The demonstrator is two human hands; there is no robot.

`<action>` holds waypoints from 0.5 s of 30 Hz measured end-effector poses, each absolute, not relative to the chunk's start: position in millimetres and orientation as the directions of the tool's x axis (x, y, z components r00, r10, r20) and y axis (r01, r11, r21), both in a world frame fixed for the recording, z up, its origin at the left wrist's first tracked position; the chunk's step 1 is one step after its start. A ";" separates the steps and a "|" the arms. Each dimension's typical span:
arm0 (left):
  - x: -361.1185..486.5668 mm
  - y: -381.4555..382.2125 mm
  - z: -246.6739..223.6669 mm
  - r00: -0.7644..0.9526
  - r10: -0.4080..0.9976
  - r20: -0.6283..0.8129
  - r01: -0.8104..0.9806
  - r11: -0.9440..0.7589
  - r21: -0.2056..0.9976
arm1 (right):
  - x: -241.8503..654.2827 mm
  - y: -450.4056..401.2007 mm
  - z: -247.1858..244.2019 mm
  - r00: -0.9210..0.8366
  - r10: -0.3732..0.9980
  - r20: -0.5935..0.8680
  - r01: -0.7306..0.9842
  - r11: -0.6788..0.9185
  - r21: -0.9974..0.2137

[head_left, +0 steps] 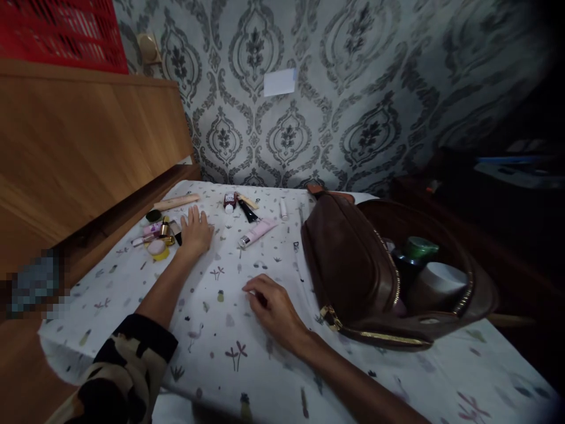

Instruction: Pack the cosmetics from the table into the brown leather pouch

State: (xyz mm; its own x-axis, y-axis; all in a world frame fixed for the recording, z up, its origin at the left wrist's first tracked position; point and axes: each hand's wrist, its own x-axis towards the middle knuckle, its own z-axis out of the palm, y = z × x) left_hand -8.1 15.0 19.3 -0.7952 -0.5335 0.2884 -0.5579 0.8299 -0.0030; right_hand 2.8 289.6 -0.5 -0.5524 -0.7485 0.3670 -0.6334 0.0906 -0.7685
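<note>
My left hand (196, 231) lies flat on the printed white cloth with its fingers spread, beside a cluster of small cosmetics. In that cluster are a gold-capped bottle (165, 227), a yellow jar (158, 249) and a dark green round item (153, 216). Over the middle of the cloth is my right hand (269, 299), its fingers loosely curled and apart, with nothing seen in them. Beyond it lie a pink tube (258, 232), a black tube (247, 209), a small dark red bottle (229, 202) and a white stick (283, 208). A brown leather bag (348, 253) stands unzipped at the right.
Inside the bag are a white-lidded container (444, 278) and a green item (421, 248). A long beige item (176, 202) lies at the back left. A wooden cabinet (92, 129) with a red basket (66, 32) on top borders the left side. Patterned wall stands behind.
</note>
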 end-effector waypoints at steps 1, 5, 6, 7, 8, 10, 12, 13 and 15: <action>-6.9 11.9 23.3 -0.788 -0.541 0.294 -0.567 0.824 -0.003 | 2.6 290.9 0.2 -0.560 -0.744 0.364 -0.624 0.090 -0.776; 5.8 -12.5 43.9 -0.733 -0.589 0.342 -0.610 0.791 0.056 | 2.6 293.9 4.8 -0.571 -0.750 0.334 -0.589 0.091 -0.803; 11.7 -21.3 48.3 -0.710 -0.610 0.352 -0.627 0.775 0.076 | 2.6 294.1 5.5 -0.574 -0.752 0.325 -0.578 0.092 -0.811; 18.5 -30.3 51.7 -0.681 -0.636 0.363 -0.650 0.753 0.099 | 2.4 294.2 5.9 -0.580 -0.752 0.314 -0.567 0.095 -0.818; 25.7 -38.9 53.8 -0.650 -0.664 0.370 -0.674 0.729 0.123 | 2.2 294.3 6.2 -0.587 -0.750 0.304 -0.554 0.099 -0.826; 39.0 -51.6 54.1 -0.604 -0.712 0.358 -0.710 0.685 0.165 | 1.8 294.2 6.5 -0.601 -0.748 0.282 -0.528 0.107 -0.842; 46.7 -54.8 50.3 -0.609 -0.718 0.338 -0.709 0.683 0.174 | 1.8 294.2 7.0 -0.611 -0.746 0.266 -0.506 0.109 -0.856; 47.4 -52.4 47.8 -0.626 -0.707 0.328 -0.700 0.696 0.164 | 1.9 294.2 7.2 -0.611 -0.747 0.262 -0.498 0.107 -0.860; 42.3 -41.2 44.1 -0.673 -0.672 0.309 -0.673 0.729 0.121 | 2.1 294.3 7.2 -0.609 -0.749 0.263 -0.491 0.095 -0.866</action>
State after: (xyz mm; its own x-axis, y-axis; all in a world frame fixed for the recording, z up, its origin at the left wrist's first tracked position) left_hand 42.3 -41.2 44.1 -0.6726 -0.6723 0.3092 -0.6734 0.7293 0.1209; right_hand 2.1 294.3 7.2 -0.6087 -0.7487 0.2626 -0.4908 0.0952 -0.8661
